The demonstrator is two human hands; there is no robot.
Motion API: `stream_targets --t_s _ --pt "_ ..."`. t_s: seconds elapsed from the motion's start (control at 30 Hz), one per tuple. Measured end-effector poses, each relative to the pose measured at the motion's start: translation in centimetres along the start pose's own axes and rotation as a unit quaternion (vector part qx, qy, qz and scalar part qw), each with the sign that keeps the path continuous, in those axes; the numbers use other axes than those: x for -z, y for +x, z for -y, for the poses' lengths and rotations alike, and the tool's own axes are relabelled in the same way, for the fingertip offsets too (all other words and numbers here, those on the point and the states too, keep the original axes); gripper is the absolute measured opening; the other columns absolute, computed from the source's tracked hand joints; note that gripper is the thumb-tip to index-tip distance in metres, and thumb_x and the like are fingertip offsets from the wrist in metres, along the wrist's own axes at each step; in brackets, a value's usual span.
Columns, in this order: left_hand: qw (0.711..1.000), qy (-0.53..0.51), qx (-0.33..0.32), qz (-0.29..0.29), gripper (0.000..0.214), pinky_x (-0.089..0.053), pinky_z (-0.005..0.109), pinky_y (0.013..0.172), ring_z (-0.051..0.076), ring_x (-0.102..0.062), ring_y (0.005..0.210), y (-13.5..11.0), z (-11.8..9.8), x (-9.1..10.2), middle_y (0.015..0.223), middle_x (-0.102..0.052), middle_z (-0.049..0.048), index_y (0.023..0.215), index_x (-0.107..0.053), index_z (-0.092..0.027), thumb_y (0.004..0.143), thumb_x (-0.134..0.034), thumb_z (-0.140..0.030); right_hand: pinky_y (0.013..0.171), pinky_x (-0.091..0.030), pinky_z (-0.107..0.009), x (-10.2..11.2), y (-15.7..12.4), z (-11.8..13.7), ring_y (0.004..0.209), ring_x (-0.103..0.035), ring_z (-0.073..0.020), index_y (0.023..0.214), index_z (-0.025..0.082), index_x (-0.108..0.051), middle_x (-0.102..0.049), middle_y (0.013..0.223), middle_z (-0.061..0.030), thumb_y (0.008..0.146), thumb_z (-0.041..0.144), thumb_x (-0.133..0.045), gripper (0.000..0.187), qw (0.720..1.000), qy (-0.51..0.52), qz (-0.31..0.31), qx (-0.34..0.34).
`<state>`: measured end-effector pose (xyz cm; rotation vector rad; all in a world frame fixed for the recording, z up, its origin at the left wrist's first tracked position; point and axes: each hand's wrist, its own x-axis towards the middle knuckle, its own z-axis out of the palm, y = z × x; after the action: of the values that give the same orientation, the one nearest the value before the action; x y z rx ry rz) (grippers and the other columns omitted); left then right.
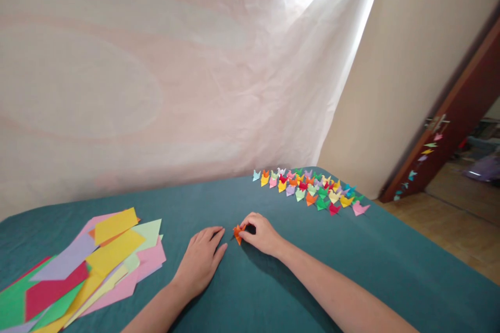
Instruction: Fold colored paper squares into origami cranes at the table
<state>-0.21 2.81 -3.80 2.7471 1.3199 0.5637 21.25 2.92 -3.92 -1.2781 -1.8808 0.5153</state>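
My right hand [261,234] pinches a small folded orange paper piece [238,233] against the teal table cloth [351,260]. My left hand [203,260] lies flat on the cloth just left of that piece, fingers stretched out and together, holding nothing. A loose pile of coloured paper sheets [86,265] lies to the left of my left hand. Behind my right hand, several small folded paper figures [312,190] in many colours stand in rows near the table's far right corner.
A pale draped sheet [175,73] hangs behind the table. At the right, a brown door [449,130] with small paper figures stuck on it stands open over a wooden floor [449,223]. The table's right edge drops off toward that floor.
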Motion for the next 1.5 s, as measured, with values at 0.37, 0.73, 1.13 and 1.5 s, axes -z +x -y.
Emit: stream_targets --t_s 0.37,0.73,1.13,1.5 --pt "1.000 -0.014 0.005 -0.006 0.039 -0.036 0.042 0.100 0.023 -0.049 0.114 0.1 0.2 -0.1 0.123 -0.054 0.0085 0.121 -0.055 -0.020 0.091 -0.038 -0.039 0.066 -0.046 -0.026 8.3 -2.0 -3.7 0.073 -0.059 -0.0151 0.079 0.019 -0.064 -0.064 0.081 -0.0021 0.083 0.033 -0.053 0.018 0.995 -0.045 -0.072 -0.060" --pt "1.000 -0.005 0.000 -0.009 0.040 -0.036 0.042 0.100 0.023 -0.049 0.114 0.2 0.4 -0.4 0.124 -0.054 0.0076 0.123 -0.053 -0.021 0.092 -0.037 -0.039 0.065 -0.044 -0.032 22.1 -9.4 -11.7 0.068 -0.059 -0.0214 0.083 0.017 -0.063 -0.067 0.078 -0.0078 0.077 0.050 -0.050 0.036 0.945 -0.167 -0.226 -0.166" --pt "1.000 0.010 -0.001 -0.005 0.040 -0.037 0.042 0.100 0.023 -0.049 0.113 0.3 0.6 -0.6 0.123 -0.054 0.0080 0.123 -0.054 -0.020 0.091 -0.038 -0.039 0.063 -0.044 -0.032 23.3 -12.7 -17.2 0.066 -0.061 -0.0229 0.071 0.019 -0.066 -0.069 0.074 -0.0064 0.072 0.049 -0.052 0.033 0.934 -0.215 -0.186 -0.217" --pt "1.000 0.013 0.001 -0.008 0.040 -0.037 0.041 0.100 0.023 -0.049 0.113 0.3 0.5 -0.5 0.123 -0.054 0.0077 0.123 -0.054 -0.019 0.091 -0.038 -0.038 0.064 -0.045 -0.031 23.2 -13.1 -19.2 0.069 -0.063 -0.0230 0.078 0.018 -0.067 -0.070 0.078 -0.0065 0.072 0.044 -0.050 0.032 0.929 -0.223 -0.183 -0.233"
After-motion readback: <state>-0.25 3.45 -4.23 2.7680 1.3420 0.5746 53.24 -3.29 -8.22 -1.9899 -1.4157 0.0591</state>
